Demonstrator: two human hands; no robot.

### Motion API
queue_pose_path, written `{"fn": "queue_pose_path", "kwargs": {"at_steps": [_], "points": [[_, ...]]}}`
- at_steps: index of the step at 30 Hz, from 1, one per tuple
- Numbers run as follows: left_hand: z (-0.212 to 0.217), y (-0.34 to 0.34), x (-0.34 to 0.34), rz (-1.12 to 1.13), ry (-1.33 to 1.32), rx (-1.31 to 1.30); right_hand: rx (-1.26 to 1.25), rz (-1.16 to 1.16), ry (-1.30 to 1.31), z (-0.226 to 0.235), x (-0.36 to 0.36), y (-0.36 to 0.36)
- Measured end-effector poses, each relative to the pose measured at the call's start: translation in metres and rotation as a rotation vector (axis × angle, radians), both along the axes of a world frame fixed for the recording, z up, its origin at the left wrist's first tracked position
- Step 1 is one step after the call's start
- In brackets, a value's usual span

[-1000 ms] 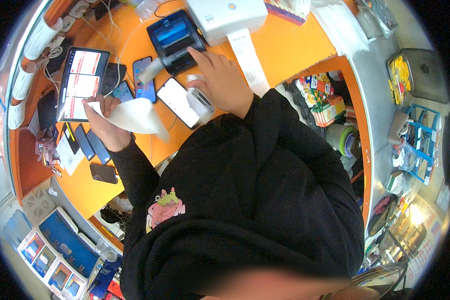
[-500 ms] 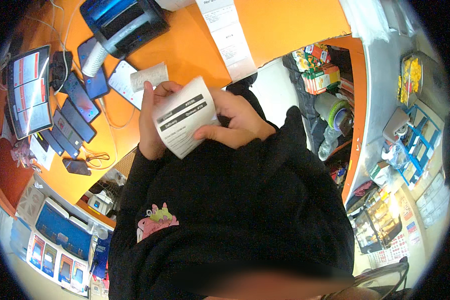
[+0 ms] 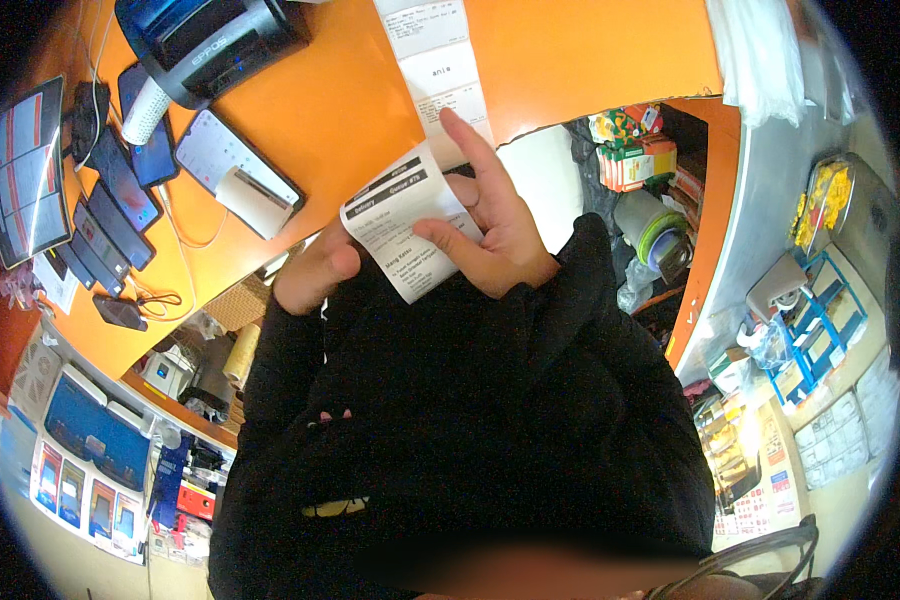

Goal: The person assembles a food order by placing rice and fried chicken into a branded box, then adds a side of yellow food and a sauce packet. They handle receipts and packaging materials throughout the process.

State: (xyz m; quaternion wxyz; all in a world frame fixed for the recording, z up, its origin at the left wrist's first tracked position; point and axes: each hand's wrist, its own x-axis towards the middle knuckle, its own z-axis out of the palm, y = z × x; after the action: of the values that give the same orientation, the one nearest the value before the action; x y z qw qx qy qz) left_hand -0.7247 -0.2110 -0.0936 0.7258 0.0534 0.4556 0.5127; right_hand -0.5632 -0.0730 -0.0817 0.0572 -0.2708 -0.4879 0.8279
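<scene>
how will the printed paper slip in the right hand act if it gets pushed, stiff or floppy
The printed paper slip is probably floppy, since it looks thin and bows between its edges. It is likely very light: the right hand supports it with thumb and fingers. Laid flat, it may curl up again, given that bow.

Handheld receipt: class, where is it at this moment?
In the head view, the receipt is slightly left of centre, held by the right hand, beside the left hand.

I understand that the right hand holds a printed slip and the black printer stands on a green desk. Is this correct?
Not quite: the head view shows the black printer on an orange desk, not green. The right hand holds the printed slip.
</scene>
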Motion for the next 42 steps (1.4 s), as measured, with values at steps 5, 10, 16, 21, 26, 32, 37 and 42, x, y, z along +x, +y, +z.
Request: {"fn": "queue_pose_path", "kwargs": {"at_steps": [5, 10, 16, 21, 26, 32, 37, 42], "points": [[-0.013, -0.018, -0.011, -0.186, -0.010, 0.098, 0.118, 0.142, -0.032, -0.008, 0.005, 0.000], [-0.017, 0.006, 0.021, 0.156, 0.079, -0.011, 0.379, 0.093, 0.069, -0.010, 0.005, 0.001], [0.000, 0.040, 0.006, 0.544, -0.014, 0.208, 0.180, 0.018, 0.059, 0.003, 0.008, 0.002], [0.018, 0.028, -0.014, 0.634, -0.116, 0.160, 0.143, 0.107, 0.020, 0.014, 0.010, -0.004], [0.014, 0.020, -0.031, 0.602, -0.349, 0.178, -0.024, 0.225, -0.139, 0.020, 0.010, -0.005], [0.015, 0.034, -0.018, 0.418, 0.218, 0.287, 0.614, 0.174, 0.093, 0.031, 0.001, 0.003], [0.033, 0.025, -0.040, 0.108, 0.597, 0.318, 0.628, -0.026, 0.104, 0.057, 0.002, 0.015], [0.071, -0.009, -0.097, -0.784, 0.493, 0.717, 0.800, -0.196, 0.191, 0.076, 0.008, 0.012]]}}
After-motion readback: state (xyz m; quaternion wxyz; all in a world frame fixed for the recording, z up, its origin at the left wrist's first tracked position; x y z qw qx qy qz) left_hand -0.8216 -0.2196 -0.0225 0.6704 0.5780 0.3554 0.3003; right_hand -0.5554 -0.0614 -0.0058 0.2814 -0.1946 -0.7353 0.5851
